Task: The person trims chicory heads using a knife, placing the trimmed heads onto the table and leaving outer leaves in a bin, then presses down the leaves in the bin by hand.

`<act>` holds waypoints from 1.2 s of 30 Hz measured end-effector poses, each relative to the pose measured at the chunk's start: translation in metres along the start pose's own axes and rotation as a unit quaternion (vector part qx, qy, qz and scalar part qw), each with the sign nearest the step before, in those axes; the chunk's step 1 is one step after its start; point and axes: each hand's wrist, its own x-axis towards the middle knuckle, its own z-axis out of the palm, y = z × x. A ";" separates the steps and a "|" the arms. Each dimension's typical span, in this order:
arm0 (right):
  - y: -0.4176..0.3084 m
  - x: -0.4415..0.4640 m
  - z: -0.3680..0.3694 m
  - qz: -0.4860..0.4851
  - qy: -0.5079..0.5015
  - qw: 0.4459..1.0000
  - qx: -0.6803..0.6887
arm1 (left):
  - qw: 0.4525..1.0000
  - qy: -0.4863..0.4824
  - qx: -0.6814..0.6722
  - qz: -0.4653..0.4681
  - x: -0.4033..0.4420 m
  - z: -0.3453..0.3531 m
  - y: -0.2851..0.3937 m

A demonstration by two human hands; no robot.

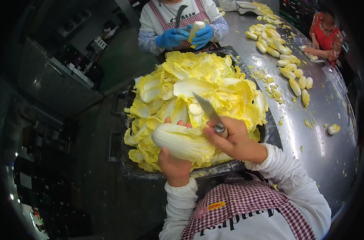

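The left hand (174, 164) is closed around a cabbage (182, 144), held above the tub (200, 174) of yellow leaves (198, 76). The right hand (240, 138) grips a knife (208, 110), blade pointing away from the person, its fingers touching the cabbage's leafy end. Farther right, small cabbages (294, 86) lie on the table (310, 148).

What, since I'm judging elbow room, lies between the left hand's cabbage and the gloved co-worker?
In the head view: a heap of yellow leaves in a black tub, the knife in the right hand over it.

Steel worktable (310, 132) at right, dark floor (96, 132) at left.
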 end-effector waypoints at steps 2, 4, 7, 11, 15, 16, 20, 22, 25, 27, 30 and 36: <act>-0.001 0.002 -0.002 -0.043 -0.001 0.999 -0.030 | 0.998 -0.029 -0.046 -0.023 0.001 0.007 0.000; 0.005 0.001 -0.002 -0.106 -0.006 0.992 -0.069 | 0.996 -0.043 -0.069 -0.030 0.003 0.014 0.001; 0.004 0.001 -0.003 -0.200 0.008 0.975 -0.096 | 0.991 0.083 -0.073 -0.077 -0.003 -0.001 -0.003; 0.002 0.006 -0.010 -0.213 0.018 0.969 -0.126 | 0.987 0.087 0.084 -0.106 -0.004 0.006 0.001; 0.008 0.020 -0.022 -0.067 0.106 0.985 -0.118 | 0.995 0.058 0.055 -0.061 -0.009 0.008 0.000; 0.003 0.026 -0.029 -0.012 0.106 0.987 -0.120 | 0.994 0.082 0.039 -0.063 -0.009 0.013 0.003; 0.016 0.054 -0.033 -0.218 0.168 0.933 -0.232 | 0.990 0.089 -0.086 -0.061 -0.006 0.013 0.012; 0.015 0.051 -0.031 -0.216 0.144 0.939 -0.227 | 0.993 0.064 -0.091 -0.046 -0.005 0.006 0.012; 0.001 0.027 -0.020 0.024 -0.040 0.999 -0.017 | 0.993 0.070 -0.092 -0.001 -0.007 0.011 0.014; 0.001 0.008 -0.005 0.031 -0.125 0.990 0.053 | 0.991 0.102 -0.085 0.025 -0.009 0.012 0.013; 0.005 -0.003 0.006 0.057 -0.104 0.992 0.052 | 0.996 0.022 -0.084 0.020 -0.010 0.009 0.010; 0.016 -0.012 0.007 0.117 -0.023 0.986 0.113 | 0.997 -0.030 0.072 0.017 -0.012 0.010 0.007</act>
